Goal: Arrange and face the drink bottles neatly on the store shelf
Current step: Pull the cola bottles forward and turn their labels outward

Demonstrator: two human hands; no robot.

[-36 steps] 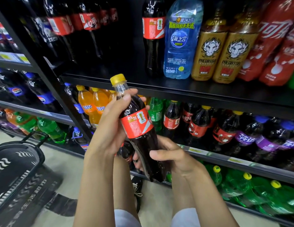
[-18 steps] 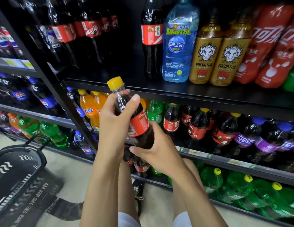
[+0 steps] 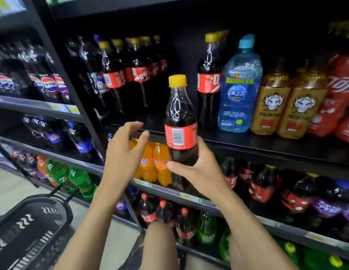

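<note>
A cola bottle (image 3: pixel 180 121) with a yellow cap and a red label stands upright in front of the black shelf (image 3: pixel 267 145), its barcode side facing me. My right hand (image 3: pixel 197 172) grips its lower body from the right. My left hand (image 3: pixel 123 152) hovers just left of the bottle, fingers loosely spread, touching nothing. On the shelf behind stand another yellow-capped cola bottle (image 3: pixel 208 82), a blue water bottle (image 3: pixel 239 88) and two gold cans (image 3: pixel 288 106).
A gap lies on the shelf between the left cola row (image 3: pixel 129 75) and the single cola bottle. Orange soda bottles (image 3: pixel 156 164) sit on the shelf below. A black shopping basket (image 3: pixel 27 227) stands on the floor at lower left.
The bottle has been raised upright to shelf height. My left hand has let go of its neck and now hovers beside it. My right hand keeps its grip. The view tilted upward.
</note>
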